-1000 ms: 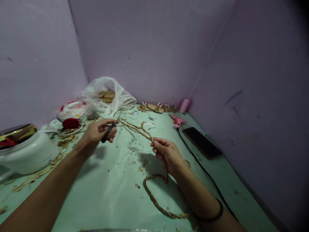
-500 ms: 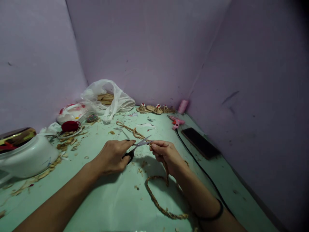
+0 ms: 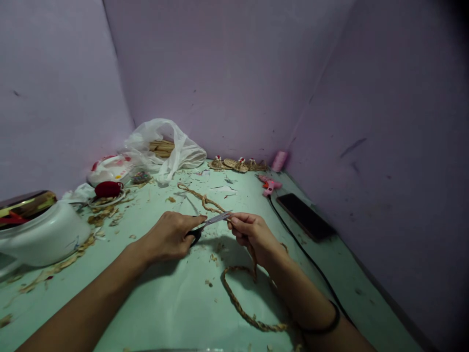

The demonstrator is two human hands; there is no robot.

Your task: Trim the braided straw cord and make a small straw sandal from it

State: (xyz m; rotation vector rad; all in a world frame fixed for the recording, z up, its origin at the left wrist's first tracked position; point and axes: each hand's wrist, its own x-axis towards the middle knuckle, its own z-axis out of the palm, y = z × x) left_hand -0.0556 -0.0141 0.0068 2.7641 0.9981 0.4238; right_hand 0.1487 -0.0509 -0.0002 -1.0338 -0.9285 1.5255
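Letting the slack of a braided straw rope (image 3: 252, 321) curve over the near part of the green counter (image 3: 161, 313). Wearing a dark band (image 3: 326, 323) on the right forearm (image 3: 302, 291). Gripping the handles of black-handled scissors (image 3: 218, 218) in the left hand (image 3: 170, 239), and pointing the nearly closed blades at the right fingertips, leaving any contact with the rope too small to tell. Pinching the rope between thumb and fingers of the right hand (image 3: 252, 232), with both hands near each other but apart. Having a white rounded vessel (image 3: 40, 237) standing at the left, with dried plant scraps (image 3: 97, 220) lying beside and beyond it. Having a black phone (image 3: 306, 216) lying at the right, near the black cable (image 3: 304, 255) of a pink hot glue gun (image 3: 271, 187). Reaching beyond the scissors with more rope, bending back on the counter. Showing farther off a dark red item (image 3: 109, 189), too indistinct to name. Facing, at the back, a white plastic bag (image 3: 183, 151) holding straw-coloured strips (image 3: 161, 148), a row of woven straw ornaments (image 3: 240, 167) bearing red and white tops, and a pink spool (image 3: 279, 161) leaning by the lilac wall (image 3: 234, 73).
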